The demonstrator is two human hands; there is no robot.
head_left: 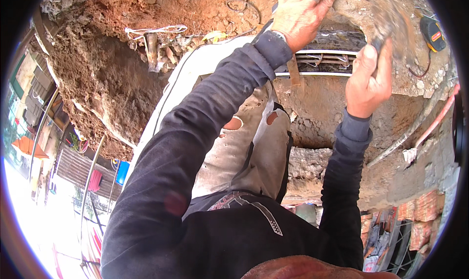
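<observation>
My left hand [298,20] is high at the centre, fingers bent over a dark object that is mostly hidden behind it, by the dirt edge. My right hand [369,81] grips the handle of a hand tool [379,43]; the tool's head is smeared by motion over the pale concrete at the upper right. Between and below my hands runs a trench-like opening with white-edged steel bars [327,60] inside. My dark sleeves and torn pale trousers show below.
A yellow-and-black tape measure [431,34] lies at the right. A red pipe [437,115] and grey pipe [398,147] run down the right side. Rough soil [100,83] banks up at the left, with loose rubble, a blue drum [122,173] and corrugated sheet beyond.
</observation>
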